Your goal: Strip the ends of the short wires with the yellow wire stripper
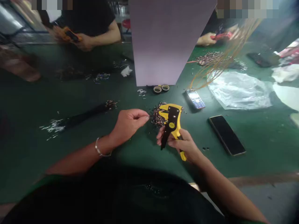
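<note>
My right hand (184, 144) is wrapped round the handles of a yellow and black wire stripper (173, 116), whose jaws point to the left. Just left of those jaws, the thumb and forefinger of my left hand (129, 124) are pinched together; what they hold, if anything, is too small to make out. A heap of short wire scraps (157, 116) lies on the green table (137, 158), beside my left fingertips and partly behind the tool. Further left, a bundle of black wires (86, 114) lies slantwise, with silvery ends near me and coppery ends away.
Two tape rolls (157, 90) sit at the foot of a pale upright panel (155, 46). To the right are a lit keypad phone (195, 99), a dark smartphone (227, 135) and a clear plastic bag (238, 90). Across the table, two co-workers' hands (86, 42) hold tools.
</note>
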`<action>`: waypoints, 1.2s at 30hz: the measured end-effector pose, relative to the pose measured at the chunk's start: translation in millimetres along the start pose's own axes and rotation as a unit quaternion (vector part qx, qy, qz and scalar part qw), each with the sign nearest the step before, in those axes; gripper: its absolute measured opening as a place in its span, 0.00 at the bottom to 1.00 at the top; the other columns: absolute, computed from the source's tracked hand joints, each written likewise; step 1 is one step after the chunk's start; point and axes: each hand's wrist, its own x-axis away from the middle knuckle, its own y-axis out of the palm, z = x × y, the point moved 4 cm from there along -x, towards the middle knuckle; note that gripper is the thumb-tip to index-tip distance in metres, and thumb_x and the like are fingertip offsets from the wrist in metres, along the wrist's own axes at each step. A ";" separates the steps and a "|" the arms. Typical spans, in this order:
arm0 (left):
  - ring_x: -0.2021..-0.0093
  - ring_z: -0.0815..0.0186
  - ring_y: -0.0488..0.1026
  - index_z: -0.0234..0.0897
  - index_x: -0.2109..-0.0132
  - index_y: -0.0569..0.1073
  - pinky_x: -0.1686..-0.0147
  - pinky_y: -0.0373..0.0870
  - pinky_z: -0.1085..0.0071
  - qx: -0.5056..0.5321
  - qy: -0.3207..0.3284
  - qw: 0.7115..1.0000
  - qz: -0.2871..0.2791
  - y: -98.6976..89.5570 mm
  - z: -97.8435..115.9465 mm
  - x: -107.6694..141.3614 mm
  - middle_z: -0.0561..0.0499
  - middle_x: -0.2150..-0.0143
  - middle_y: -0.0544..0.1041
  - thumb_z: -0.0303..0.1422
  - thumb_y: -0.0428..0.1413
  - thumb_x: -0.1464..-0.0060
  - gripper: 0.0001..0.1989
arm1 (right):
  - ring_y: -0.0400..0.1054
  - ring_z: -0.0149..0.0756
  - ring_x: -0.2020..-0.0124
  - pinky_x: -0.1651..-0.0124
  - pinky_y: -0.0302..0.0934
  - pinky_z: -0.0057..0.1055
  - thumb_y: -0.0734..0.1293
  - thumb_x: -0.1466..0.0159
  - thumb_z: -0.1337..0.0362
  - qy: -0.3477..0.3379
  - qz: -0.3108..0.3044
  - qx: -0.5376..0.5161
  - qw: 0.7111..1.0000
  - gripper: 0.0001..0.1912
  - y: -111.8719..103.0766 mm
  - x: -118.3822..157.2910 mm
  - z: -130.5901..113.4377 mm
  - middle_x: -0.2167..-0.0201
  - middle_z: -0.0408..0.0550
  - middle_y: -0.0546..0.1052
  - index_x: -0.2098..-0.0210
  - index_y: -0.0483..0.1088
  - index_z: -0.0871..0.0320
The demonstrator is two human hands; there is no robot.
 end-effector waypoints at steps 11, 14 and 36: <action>0.74 0.73 0.71 0.37 0.66 0.80 0.72 0.66 0.76 -0.059 0.181 0.979 0.070 -2.5 8.3 3.1 0.54 0.74 0.77 0.25 0.58 0.45 0.06 | 0.75 0.41 0.66 0.60 0.69 0.41 0.71 0.50 0.71 0.040 -0.116 -0.064 0.990 0.22 11.0 12.2 -12.1 0.63 0.53 0.79 0.54 0.72 0.63; 0.74 0.73 0.71 0.36 0.66 0.80 0.72 0.67 0.76 -0.039 0.183 0.980 0.066 -1.8 9.4 4.9 0.54 0.74 0.77 0.25 0.58 0.45 0.06 | 0.75 0.40 0.67 0.61 0.69 0.39 0.71 0.50 0.71 0.042 -0.125 -0.069 0.989 0.22 13.8 11.6 -11.8 0.64 0.52 0.79 0.55 0.73 0.63; 0.76 0.73 0.71 0.38 0.66 0.80 0.74 0.68 0.76 -0.035 0.219 0.972 0.079 -1.5 13.4 9.6 0.54 0.74 0.78 0.26 0.59 0.45 0.05 | 0.73 0.38 0.71 0.67 0.69 0.38 0.73 0.46 0.67 -0.001 -0.121 -0.075 0.990 0.17 13.1 9.2 -11.0 0.69 0.48 0.76 0.57 0.72 0.63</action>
